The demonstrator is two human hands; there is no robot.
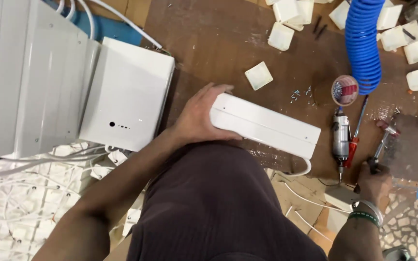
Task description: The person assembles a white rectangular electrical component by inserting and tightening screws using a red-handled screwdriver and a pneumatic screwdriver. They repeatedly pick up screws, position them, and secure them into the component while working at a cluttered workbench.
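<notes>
My left hand (200, 115) grips the left end of a long white plastic casing (267, 125) that lies across the brown board, just above my lap. A white cable loops out from under the casing's right end. My right hand (373, 181) is low at the right, fingers closed on the dark handle of a slim screwdriver (382, 145) whose shaft points up and away. Beside it lie a grey pneumatic screwdriver (340, 137) and a red-handled screwdriver (356, 133).
A large white box unit (126, 94) and a tall white panel (25, 72) stand at left with white cables. A blue coiled air hose (363, 43) hangs at top right over a small dish of screws (344, 90). Several white square caps (259, 76) lie scattered.
</notes>
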